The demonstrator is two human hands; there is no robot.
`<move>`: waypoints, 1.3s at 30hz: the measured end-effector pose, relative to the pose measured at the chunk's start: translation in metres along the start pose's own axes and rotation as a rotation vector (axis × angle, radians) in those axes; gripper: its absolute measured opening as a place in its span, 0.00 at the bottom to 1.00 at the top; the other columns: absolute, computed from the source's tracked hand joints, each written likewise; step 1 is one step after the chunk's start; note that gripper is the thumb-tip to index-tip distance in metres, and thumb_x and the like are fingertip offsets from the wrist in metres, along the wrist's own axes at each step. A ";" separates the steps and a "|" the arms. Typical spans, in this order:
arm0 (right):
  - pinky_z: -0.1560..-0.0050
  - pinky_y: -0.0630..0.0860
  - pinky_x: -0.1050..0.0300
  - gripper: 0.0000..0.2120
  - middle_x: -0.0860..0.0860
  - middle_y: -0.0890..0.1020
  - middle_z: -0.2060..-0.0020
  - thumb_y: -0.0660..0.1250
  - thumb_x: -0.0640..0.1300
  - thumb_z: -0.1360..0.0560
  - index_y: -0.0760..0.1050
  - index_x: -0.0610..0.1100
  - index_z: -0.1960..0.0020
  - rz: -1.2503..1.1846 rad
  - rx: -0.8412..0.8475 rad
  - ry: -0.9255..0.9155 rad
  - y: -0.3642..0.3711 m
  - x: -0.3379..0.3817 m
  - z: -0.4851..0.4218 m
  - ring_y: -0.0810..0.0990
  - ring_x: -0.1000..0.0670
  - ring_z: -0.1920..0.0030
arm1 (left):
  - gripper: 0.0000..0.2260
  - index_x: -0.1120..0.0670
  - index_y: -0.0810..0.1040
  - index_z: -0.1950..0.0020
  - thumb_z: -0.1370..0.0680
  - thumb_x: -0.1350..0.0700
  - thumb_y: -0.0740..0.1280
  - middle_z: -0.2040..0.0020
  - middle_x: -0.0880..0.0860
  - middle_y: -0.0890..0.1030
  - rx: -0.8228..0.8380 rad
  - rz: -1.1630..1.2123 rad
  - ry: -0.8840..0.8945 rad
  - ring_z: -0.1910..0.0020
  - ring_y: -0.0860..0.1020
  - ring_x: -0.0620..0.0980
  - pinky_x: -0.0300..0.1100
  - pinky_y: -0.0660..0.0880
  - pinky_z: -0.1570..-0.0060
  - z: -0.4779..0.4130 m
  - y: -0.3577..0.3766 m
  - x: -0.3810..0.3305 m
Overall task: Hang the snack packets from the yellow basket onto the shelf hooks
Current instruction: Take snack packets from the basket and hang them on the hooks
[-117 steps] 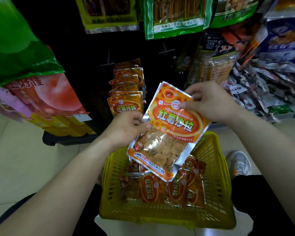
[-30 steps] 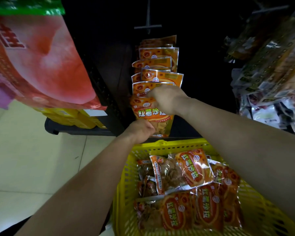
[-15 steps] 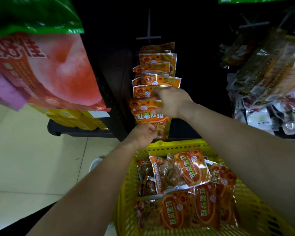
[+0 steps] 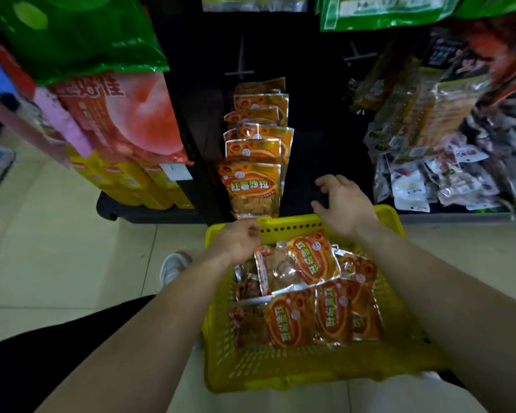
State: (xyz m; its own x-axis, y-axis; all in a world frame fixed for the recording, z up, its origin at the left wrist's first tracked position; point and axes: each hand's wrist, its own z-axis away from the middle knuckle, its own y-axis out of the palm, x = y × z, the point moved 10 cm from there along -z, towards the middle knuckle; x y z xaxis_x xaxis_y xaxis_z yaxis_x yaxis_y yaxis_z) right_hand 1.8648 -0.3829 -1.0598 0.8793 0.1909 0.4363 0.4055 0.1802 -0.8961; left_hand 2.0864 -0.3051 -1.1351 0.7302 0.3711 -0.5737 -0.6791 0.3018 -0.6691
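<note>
Head view: both hands, left and right, are hovering empty; basket packets are looking light, crinkly, slippery, so I am favouring their stiffer top edge.

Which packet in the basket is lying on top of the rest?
The packet at the far end of the basket, nearest the shelf. It lies tilted, overlapping its neighbours, unlike the row beneath it.
</note>
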 end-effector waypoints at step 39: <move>0.46 0.78 0.46 0.25 0.46 0.82 0.44 0.67 0.58 0.24 0.67 0.48 0.31 -0.135 0.174 0.259 0.050 -0.068 0.079 0.80 0.41 0.44 | 0.08 0.47 0.84 0.47 0.24 0.48 0.74 0.53 0.48 0.85 -0.132 -0.035 0.098 0.54 0.83 0.49 0.45 0.80 0.51 0.034 -0.006 -0.021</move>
State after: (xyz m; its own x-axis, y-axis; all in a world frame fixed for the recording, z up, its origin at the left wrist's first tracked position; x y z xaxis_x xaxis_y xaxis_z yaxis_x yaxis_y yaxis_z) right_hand 1.8056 -0.3106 -1.1276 0.8640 -0.0932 0.4947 0.4933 0.3532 -0.7949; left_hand 2.0732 -0.2850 -1.1031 0.7614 0.2726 -0.5881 -0.6421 0.1925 -0.7421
